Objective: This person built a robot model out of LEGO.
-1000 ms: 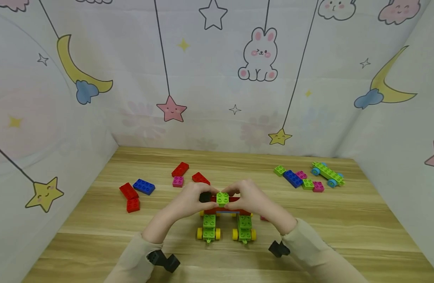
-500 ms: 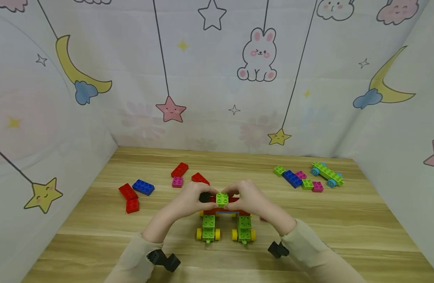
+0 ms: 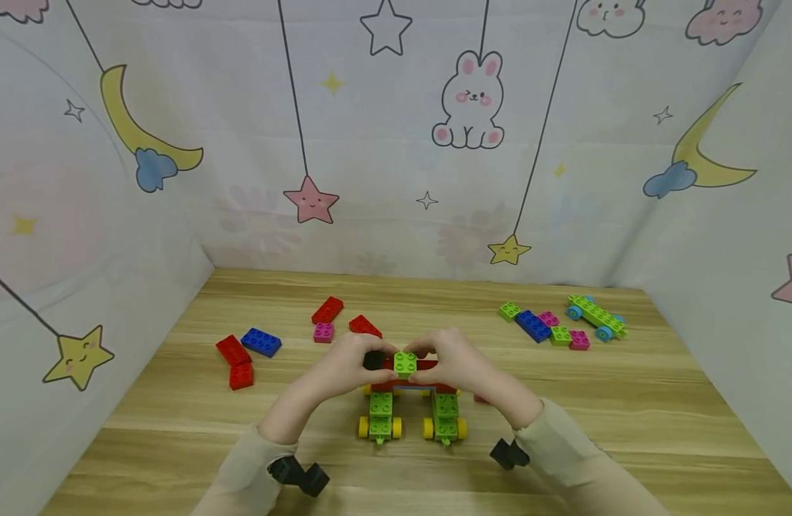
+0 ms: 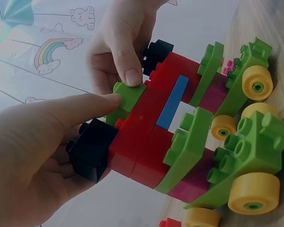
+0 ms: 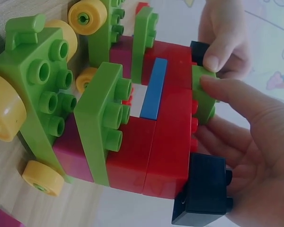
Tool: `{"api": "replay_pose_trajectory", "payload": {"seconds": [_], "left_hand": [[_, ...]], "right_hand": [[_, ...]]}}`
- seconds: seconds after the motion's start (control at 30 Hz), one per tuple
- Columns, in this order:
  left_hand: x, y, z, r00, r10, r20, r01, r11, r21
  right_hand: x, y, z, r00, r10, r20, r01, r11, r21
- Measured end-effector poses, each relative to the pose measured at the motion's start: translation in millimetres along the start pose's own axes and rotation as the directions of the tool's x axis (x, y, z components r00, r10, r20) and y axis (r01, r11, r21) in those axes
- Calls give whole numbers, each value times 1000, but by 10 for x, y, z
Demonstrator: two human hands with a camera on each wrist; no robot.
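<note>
Between both hands sits the green brick.

A wood-grained table spans the lower frame, bearing red bricks and a blue brick at left, a pink brick left of centre, a mixed-colour brick cluster and a blue-wheeled green base at right, and two yellow-wheeled green bases below centre.

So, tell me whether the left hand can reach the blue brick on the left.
Probably yes: in the head view nothing stands between the left hand and the blue brick, though it would first need to release the green brick it pinches.
</note>
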State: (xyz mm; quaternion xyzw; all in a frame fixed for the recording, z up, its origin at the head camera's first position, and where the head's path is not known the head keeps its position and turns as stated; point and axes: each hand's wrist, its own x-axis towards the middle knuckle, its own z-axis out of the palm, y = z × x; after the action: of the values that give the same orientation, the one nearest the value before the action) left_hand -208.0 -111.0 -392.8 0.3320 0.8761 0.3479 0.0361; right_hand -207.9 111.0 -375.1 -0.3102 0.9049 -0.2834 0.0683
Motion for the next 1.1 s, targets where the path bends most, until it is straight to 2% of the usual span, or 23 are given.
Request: {"api": "replay_pose_trajectory", "payload": {"seconds": [0.17,0.33,0.6,0.83,1.0,1.1], "left_hand": [[-3,3,-1,1000,-9,1,9,1000,-14],[-2,-22,7,1000,6,-6,-7,999,-42],[-8,-44,21,997,31,-66,-33,999,-20],[-8,-9,42,996,49,-69,-50,999,-15],[-2,-1,56,997,47,-65,-48,999,-1],[-1,4,64,997,45,-64,-44,999,13]], "right_hand": [[-17,-20,-4,1000,-18,-6,17,999,-42],[-31,-25,-8,1000,-22,-5,22,998,-58],[-68,-20,-43,998,-56,-38,56,998,0],[-132,3,-162,986,-52,-155,61,997,50],[-172,78,-253,950,-81,-303,94,995,28],[-193,147,-318,927,-70,-369,80,997,10]]}}
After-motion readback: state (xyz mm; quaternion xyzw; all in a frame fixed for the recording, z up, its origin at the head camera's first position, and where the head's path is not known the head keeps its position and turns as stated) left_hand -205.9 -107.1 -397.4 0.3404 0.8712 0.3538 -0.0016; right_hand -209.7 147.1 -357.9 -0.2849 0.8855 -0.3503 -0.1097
